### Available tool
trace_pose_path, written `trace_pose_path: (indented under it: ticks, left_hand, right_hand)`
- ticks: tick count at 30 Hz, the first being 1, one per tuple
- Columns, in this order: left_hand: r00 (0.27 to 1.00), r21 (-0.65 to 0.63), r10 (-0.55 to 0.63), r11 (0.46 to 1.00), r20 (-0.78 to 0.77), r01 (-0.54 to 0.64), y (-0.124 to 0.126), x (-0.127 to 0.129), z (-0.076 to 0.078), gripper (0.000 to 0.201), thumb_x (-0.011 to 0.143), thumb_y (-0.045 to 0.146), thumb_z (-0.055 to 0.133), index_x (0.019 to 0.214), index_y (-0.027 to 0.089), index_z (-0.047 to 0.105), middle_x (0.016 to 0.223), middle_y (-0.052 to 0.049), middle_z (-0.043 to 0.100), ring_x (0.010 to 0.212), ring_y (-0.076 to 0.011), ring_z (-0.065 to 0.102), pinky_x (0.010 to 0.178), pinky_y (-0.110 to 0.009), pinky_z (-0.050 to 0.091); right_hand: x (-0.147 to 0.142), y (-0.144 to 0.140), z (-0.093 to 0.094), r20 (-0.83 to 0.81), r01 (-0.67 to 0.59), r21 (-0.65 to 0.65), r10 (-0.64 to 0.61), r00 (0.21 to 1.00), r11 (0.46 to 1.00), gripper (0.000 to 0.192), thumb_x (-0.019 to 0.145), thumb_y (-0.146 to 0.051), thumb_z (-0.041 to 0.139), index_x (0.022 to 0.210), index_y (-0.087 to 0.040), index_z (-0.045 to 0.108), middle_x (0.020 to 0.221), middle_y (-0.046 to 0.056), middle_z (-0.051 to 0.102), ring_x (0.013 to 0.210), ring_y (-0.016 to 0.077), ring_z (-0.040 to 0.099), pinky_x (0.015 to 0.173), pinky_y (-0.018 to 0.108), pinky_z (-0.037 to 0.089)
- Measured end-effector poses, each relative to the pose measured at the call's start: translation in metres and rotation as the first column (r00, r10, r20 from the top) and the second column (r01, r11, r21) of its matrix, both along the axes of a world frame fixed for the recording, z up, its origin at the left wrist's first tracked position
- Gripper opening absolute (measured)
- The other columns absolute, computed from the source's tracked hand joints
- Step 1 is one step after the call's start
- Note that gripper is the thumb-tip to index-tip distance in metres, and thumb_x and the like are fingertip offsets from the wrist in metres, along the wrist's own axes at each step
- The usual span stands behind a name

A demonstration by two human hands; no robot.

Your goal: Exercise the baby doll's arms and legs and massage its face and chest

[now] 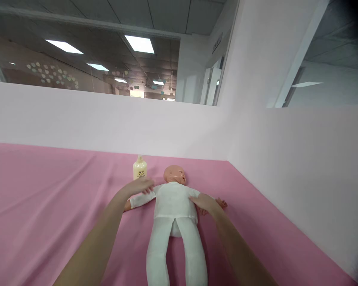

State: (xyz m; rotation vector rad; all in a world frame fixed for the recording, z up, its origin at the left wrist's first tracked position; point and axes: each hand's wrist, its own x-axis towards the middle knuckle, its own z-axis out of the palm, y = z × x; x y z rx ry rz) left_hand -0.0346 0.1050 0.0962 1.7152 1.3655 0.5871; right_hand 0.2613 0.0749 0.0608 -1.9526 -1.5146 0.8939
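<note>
Hands lie flat and open on a baby doll (173, 206) in white clothes. Left hand (140, 186) rests on its arm, right hand (204, 202) on its side. Doll lies face up on the pink sheet (47, 198). Behind it stands a yellow bottle (140, 168).

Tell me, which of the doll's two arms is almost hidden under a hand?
The doll's arm on the picture's right: the right hand covers it, only its small hand showing. The left hand leaves the other sleeve visible.
</note>
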Motion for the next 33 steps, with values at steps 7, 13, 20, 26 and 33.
trace_pose_path:
  ticks: [7, 13, 20, 26, 33]
  left_hand:
    - [0.873, 0.756, 0.488, 0.572, 0.0, -0.32, 0.049, -0.002, 0.019, 0.051, 0.087, 0.028, 0.037, 0.133, 0.009, 0.046, 0.149, -0.017, 0.038, 0.142, -0.0284, 0.029, 0.115, -0.044, 0.026]
    - [0.763, 0.738, 0.569, 0.649, -0.307, -0.187, 0.073, 0.014, 0.008, 0.055, 0.09, 0.028, 0.036, 0.14, 0.004, 0.04, 0.153, -0.02, 0.031, 0.145, -0.0358, 0.017, 0.115, -0.06, 0.013]
    - [0.875, 0.677, 0.257, 0.729, -0.41, 0.103, 0.062, 0.115, -0.029, 0.053, 0.094, 0.035, 0.036, 0.143, 0.015, 0.04, 0.155, -0.015, 0.03, 0.143, -0.0339, 0.025, 0.114, -0.054, 0.023]
    - [0.898, 0.722, 0.29, 0.69, -0.332, 0.044, 0.075, 0.155, -0.058, 0.045, 0.088, 0.046, 0.05, 0.128, 0.026, 0.056, 0.146, -0.009, 0.045, 0.137, -0.035, 0.032, 0.109, -0.059, 0.024]
    - [0.933, 0.78, 0.355, 0.6, -0.061, -0.177, 0.087, 0.112, -0.077, 0.046, 0.088, 0.028, 0.043, 0.132, 0.02, 0.053, 0.139, -0.011, 0.05, 0.126, -0.0293, 0.044, 0.104, -0.048, 0.038]
  right_hand:
    - [-0.065, -0.03, 0.009, 0.403, -0.45, 0.506, 0.259, 0.878, 0.736, 0.033, 0.09, -0.029, 0.047, 0.119, -0.018, 0.058, 0.124, 0.012, 0.06, 0.116, 0.0254, 0.055, 0.099, 0.037, 0.041]
    - [-0.088, -0.04, -0.038, 0.602, -0.647, 0.399, 0.347, 0.719, 0.649, 0.038, 0.094, -0.033, 0.045, 0.13, -0.023, 0.051, 0.144, 0.009, 0.044, 0.134, 0.0306, 0.037, 0.106, 0.049, 0.033]
    - [-0.09, -0.035, -0.036, 0.621, -0.648, 0.383, 0.336, 0.708, 0.658, 0.036, 0.092, -0.031, 0.048, 0.125, -0.02, 0.055, 0.14, 0.011, 0.049, 0.129, 0.0298, 0.041, 0.101, 0.047, 0.034]
    - [-0.089, -0.035, -0.035, 0.631, -0.668, 0.374, 0.351, 0.692, 0.643, 0.029, 0.087, -0.025, 0.053, 0.113, -0.019, 0.064, 0.117, 0.011, 0.063, 0.115, 0.0285, 0.05, 0.091, 0.045, 0.039]
    - [-0.085, -0.006, -0.034, 0.413, -0.554, 0.473, 0.383, 0.827, 0.685, 0.027, 0.089, -0.016, 0.044, 0.079, -0.02, 0.069, 0.08, 0.003, 0.07, 0.077, 0.0172, 0.062, 0.077, 0.032, 0.044]
